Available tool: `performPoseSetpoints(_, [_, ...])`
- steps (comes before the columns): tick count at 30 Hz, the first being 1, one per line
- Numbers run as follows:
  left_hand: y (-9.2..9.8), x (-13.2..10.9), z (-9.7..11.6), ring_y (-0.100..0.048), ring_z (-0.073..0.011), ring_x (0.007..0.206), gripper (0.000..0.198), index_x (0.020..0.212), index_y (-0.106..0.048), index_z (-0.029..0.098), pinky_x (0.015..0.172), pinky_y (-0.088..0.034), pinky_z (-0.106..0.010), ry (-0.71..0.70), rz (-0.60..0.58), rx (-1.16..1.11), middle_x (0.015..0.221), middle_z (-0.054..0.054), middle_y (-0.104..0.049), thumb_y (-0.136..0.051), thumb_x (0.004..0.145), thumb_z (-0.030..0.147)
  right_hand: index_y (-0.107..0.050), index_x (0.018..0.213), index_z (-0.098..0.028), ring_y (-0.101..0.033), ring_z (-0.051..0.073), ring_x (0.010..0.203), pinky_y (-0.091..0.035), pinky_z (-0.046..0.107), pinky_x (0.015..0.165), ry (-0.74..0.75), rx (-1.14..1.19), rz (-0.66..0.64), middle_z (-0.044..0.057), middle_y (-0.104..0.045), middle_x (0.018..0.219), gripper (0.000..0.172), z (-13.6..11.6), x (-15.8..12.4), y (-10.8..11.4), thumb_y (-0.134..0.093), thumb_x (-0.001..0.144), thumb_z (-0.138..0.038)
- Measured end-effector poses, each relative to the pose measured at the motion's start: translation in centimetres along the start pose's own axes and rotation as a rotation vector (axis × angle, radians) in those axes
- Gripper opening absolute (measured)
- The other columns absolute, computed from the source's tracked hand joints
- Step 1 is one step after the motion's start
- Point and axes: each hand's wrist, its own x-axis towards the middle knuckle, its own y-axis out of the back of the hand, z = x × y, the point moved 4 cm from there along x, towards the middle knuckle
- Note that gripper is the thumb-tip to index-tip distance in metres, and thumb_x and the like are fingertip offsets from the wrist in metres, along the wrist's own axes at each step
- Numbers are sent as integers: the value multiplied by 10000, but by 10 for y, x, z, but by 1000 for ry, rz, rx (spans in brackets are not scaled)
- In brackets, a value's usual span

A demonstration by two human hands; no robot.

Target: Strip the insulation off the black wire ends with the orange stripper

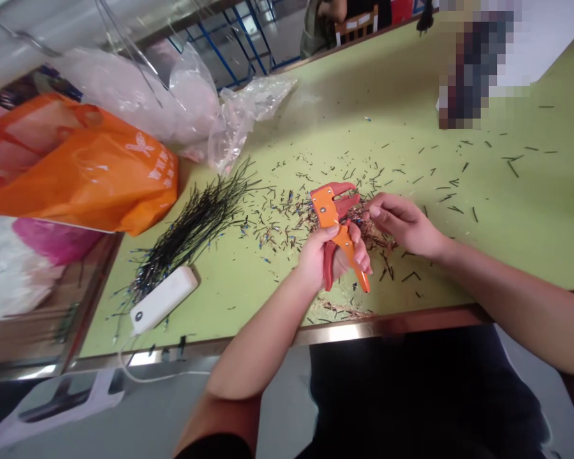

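Note:
My left hand (316,258) is wrapped round the handles of an orange and red wire stripper (323,209). The stripper's jaws point right, towards my right hand (404,223). Thumb and forefinger of that hand are pinched together just right of the jaws, on what looks like a thin dark wire (366,211), mostly hidden. Below and behind the fingers spreads a pile of short wire scraps (377,237). Left of the stripper lies a long bundle of black wires (196,220), some with small blue ends.
A white power bank (165,299) with a white cable lies by the bundle. At the left stand an orange bag (90,172) and clear plastic bags (191,102). Black wire offcuts (454,185) are strewn over the green table (516,236). Another person (320,25) is beyond the far edge.

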Motion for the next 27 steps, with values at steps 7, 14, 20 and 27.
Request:
performPoseSetpoints(7, [-8,-3,-5,-729,-286,761,565,772,-581,206,724,-603,-432,72,-105,50,609,-35,-585,-685,743,761,-654,927,-197,-576,127,733,-480,267,660,-24,-16,-79,9,-636,824,321,0,-3,-5,-590,1059,-482])
performPoseSetpoints(14, [-6,-2,-8,-624,-209,564,668,746,-556,196,664,-583,-426,84,-106,64,621,-42,-591,-578,792,862,-671,967,-171,-608,137,770,-506,272,710,-27,-172,-88,33,-676,874,338,-2,-5,-6,-551,1070,-470])
performPoseSetpoints(20, [-4,-2,-6,-583,-179,519,691,736,-542,212,635,-571,-379,72,-69,58,557,-9,-548,-546,795,900,-662,949,-179,-624,151,773,-521,290,721,12,-228,-84,49,-691,880,344,2,-5,-4,-542,1072,-477])
performPoseSetpoints(27, [-2,-1,-9,-612,-190,529,684,745,-565,205,621,-567,-388,87,-102,48,585,-27,-580,-548,802,887,-660,952,-186,-616,140,774,-518,272,710,17,-242,-68,35,-693,870,300,5,-5,-5,-543,1079,-431])
